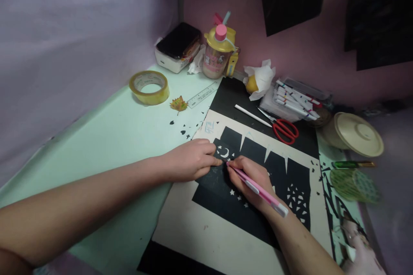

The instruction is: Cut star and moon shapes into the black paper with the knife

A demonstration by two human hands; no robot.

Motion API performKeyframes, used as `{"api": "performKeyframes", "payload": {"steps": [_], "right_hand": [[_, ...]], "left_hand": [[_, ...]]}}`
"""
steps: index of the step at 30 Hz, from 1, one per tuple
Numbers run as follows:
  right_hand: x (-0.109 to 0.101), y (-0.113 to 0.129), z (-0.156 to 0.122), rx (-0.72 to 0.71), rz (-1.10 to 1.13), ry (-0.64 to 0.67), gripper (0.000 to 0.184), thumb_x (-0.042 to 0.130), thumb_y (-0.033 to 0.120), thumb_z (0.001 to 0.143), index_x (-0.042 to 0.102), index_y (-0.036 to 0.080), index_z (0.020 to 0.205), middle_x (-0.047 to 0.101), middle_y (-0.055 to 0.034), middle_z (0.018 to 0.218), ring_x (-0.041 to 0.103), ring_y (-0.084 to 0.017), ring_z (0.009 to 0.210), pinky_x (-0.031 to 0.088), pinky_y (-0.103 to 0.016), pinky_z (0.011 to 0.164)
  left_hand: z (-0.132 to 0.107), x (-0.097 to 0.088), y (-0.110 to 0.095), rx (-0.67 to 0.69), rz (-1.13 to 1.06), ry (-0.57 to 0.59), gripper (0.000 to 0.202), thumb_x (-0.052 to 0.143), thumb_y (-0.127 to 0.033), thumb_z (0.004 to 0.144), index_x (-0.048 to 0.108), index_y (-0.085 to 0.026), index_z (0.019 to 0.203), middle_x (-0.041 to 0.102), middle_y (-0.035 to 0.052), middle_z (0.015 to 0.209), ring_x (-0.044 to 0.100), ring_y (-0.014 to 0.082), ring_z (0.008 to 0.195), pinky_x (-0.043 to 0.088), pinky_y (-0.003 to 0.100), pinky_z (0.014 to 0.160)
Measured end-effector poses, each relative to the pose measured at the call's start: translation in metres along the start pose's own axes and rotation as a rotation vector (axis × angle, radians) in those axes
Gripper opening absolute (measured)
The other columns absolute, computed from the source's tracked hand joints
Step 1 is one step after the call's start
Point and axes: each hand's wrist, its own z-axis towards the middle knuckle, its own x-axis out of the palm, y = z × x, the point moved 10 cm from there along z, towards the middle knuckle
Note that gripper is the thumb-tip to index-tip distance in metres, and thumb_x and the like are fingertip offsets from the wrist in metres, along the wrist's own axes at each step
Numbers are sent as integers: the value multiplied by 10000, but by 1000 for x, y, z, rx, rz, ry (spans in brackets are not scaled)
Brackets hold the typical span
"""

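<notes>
My right hand [251, 176] is closed around a slim pink craft knife [258, 188], its tip end down at the black paper and hidden by my fingers. My left hand [195, 161] presses on the left part of the cut black paper [206, 197], the index finger stretched out close to the knife's tip. Crescent, star and small angular holes are cut through this paper, and narrow wedges notch its far edge. Beneath it lies a pale board [180, 219] with black sheet showing at its far and near ends.
Red-handled scissors [285, 131] and a white pen [253, 116] lie beyond the board. A tape roll [149, 87], leaf [178, 104], ruler [202, 95] and black scraps sit left. Further back stand a yellow-lidded cup [217, 53], phone [179, 39] and markers [295, 101]; a lidded tub [358, 134] is right.
</notes>
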Motion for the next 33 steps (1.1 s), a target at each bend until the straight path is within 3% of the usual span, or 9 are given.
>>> {"api": "performKeyframes", "payload": {"steps": [13, 23, 30, 33], "right_hand": [[1, -3, -1, 26, 2, -8, 78, 583, 144, 916, 562, 219, 918, 664, -20, 792, 629, -132, 667, 477, -237, 631], [-10, -26, -4, 270, 261, -132, 81, 644, 166, 891, 611, 240, 893, 664, 15, 808, 605, -108, 663, 467, -218, 608], [-22, -17, 2, 210, 379, -135, 194, 654, 144, 878, 699, 245, 1037, 670, -39, 949, 639, -163, 857, 506, -292, 755], [-25, -12, 3, 179, 341, -134, 157, 628, 127, 872, 717, 229, 952, 678, -33, 874, 647, -163, 811, 507, -294, 729]], "left_hand": [[0, -2, -1, 0, 19, -10, 297, 444, -137, 927, 698, -170, 1078, 560, 62, 795, 472, 183, 730, 443, 304, 698], [0, -2, -2, 12, 1, -1, 310, 429, -132, 933, 696, -148, 1089, 567, 69, 801, 466, 186, 727, 428, 308, 676], [-1, -2, -3, 29, -3, -8, 324, 423, -123, 931, 690, -146, 1113, 568, 69, 806, 470, 186, 727, 426, 315, 674], [-1, -2, -3, 28, 2, -2, 331, 420, -121, 930, 690, -151, 1119, 565, 68, 799, 467, 189, 727, 424, 316, 671]]}}
